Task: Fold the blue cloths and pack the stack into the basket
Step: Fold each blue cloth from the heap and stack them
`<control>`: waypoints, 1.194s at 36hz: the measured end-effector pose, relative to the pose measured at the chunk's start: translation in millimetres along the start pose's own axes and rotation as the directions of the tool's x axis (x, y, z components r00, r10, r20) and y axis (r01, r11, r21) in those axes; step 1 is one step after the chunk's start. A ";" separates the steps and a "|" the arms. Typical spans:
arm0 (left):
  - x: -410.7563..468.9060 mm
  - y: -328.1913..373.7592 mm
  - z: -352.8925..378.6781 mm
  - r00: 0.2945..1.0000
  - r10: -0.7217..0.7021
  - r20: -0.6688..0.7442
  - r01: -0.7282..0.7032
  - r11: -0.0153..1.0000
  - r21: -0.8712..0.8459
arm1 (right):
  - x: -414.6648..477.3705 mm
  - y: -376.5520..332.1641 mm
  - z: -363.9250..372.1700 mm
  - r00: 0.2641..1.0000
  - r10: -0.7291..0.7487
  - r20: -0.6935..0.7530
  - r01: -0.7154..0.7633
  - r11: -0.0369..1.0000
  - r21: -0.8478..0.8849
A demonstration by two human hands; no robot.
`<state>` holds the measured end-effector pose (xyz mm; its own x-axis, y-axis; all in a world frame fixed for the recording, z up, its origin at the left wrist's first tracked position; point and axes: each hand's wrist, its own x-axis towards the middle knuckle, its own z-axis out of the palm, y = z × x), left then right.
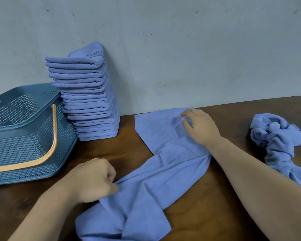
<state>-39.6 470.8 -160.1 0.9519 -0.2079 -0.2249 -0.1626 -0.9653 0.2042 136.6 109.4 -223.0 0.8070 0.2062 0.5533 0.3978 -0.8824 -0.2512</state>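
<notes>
Latticework in blue plastic makes up the basket (24,126), which sits at the left edge of the table (207,197), close to the back. Its tan handle (52,136) is folded down over the near wall. Through the open top only part of the inside shows, all of it the basket's own perforated walls.

Just right of it, touching its right side, a tall stack (90,108) of folded blue cloths stands at the table's back edge against the grey wall (181,49). The pile leans a little, and its topmost piece is tilted up against the wall, with dark lettering on it too small to read.

An unfolded cloth (163,174) lies rumpled across the middle of the table, running from the back edge down to the near edge. The right hand (202,127) rests on its far end near the wall, palm down, fingers spread and lying flat on the fabric. The left hand (92,180) is at the cloth's left side towards the near edge, its fingers curled in and pinching a fold of the cloth against the thumb.

A crumpled cloth (276,141), bunched and twisted, lies by the right edge of the table, apart from both hands.
</notes>
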 end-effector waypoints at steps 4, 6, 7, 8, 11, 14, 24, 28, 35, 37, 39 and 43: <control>-1.7 -1.6 -0.9 0.999 0.053 -0.011 -0.054 0.991 -0.126 | -13.6 -18.2 -15.5 0.973 -0.120 -0.195 0.119 0.993 -0.019; 4.8 1.4 8.9 0.982 0.105 -0.158 -0.125 0.985 -0.117 | -24.0 -29.9 -22.1 0.986 -0.130 -0.106 0.133 0.991 0.016; 8.9 3.5 15.3 0.956 0.143 -0.256 -0.177 0.977 -0.117 | -30.5 -35.4 -25.1 0.991 -0.125 -0.052 0.127 0.991 0.050; 14.2 5.0 23.4 0.919 0.197 -0.343 -0.253 0.959 -0.128 | -38.3 -41.1 -28.5 0.994 -0.113 -0.002 0.113 0.990 0.089; 26.5 12.5 44.3 0.848 0.399 -0.349 -0.457 0.884 -0.101 | -66.8 -50.5 -31.9 0.980 -0.007 0.200 -0.022 0.989 0.146; 33.1 16.5 54.5 0.823 0.513 -0.244 -0.540 0.840 -0.055 | -90.3 -48.1 -31.5 0.911 0.100 0.400 -0.122 0.992 0.031; 19.6 12.2 65.8 0.867 0.342 -0.363 -0.420 0.893 -0.162 | -113.4 -58.7 -49.1 0.988 -0.076 0.136 0.079 0.997 -0.021; -1.9 13.9 80.9 0.887 0.227 -0.403 -0.343 0.907 -0.244 | -139.3 -70.4 -65.7 0.969 -0.223 0.108 0.217 0.974 0.070; -46.9 30.9 84.6 0.849 -0.160 -0.504 -0.234 0.741 -0.629 | -183.2 -127.8 -90.9 0.968 -0.155 0.196 0.097 0.956 0.278; -60.4 31.9 81.6 0.826 -0.276 -0.491 -0.191 0.682 -0.706 | -192.2 -142.2 -94.3 0.959 -0.084 0.272 0.002 0.958 0.288; -75.9 31.3 82.3 0.817 -0.316 -0.483 -0.150 0.691 -0.707 | -198.0 -152.8 -94.6 0.950 -0.019 0.313 -0.086 0.945 0.317; -99.1 31.5 88.0 0.830 -0.319 -0.457 -0.026 0.798 -0.602 | -203.1 -173.7 -90.6 0.937 0.075 0.342 -0.199 0.919 0.342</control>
<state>-161.9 447.1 -215.2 0.9608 0.2071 0.1841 0.0022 -0.6699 0.7424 -135.9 182.5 -219.8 0.9352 0.2713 0.2275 0.3540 -0.7071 -0.6121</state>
